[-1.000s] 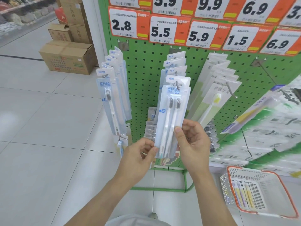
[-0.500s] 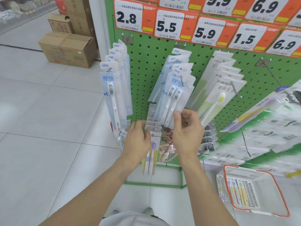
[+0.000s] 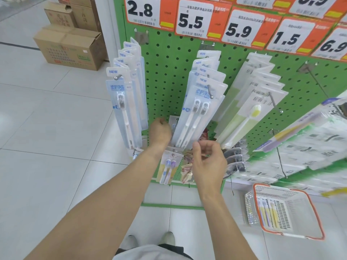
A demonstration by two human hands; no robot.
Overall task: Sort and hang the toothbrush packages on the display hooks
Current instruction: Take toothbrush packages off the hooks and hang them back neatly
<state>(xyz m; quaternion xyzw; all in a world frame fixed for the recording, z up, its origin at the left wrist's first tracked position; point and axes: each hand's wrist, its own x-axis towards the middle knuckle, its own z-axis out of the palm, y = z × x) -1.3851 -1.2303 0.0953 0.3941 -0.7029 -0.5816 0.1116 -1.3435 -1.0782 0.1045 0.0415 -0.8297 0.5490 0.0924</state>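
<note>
On the green pegboard (image 3: 165,81), a twin-brush package (image 3: 199,109) hangs at the front of the middle hook's stack. A single-brush stack (image 3: 122,102) hangs to its left and yellow-brush packages (image 3: 249,113) to its right. My left hand (image 3: 160,132) reaches behind the twin packs toward a grey package on the lower row. Its fingers curl away from me and are hidden. My right hand (image 3: 208,160) hovers just below the twin pack with loosely curled fingers and holds nothing. A purple twin pack (image 3: 169,166) hangs lower down.
A white basket (image 3: 250,209) with an orange rim sits on the floor at the right, with several toothbrush packages in it. Cardboard boxes (image 3: 71,47) stand at the back left. A long bare hook (image 3: 315,79) juts out at the upper right. More packaged goods crowd the right edge.
The twin pack both hands held a second ago now hangs on the middle hook. My right hand has let go and dropped below it. My left hand has moved up behind the stack.
</note>
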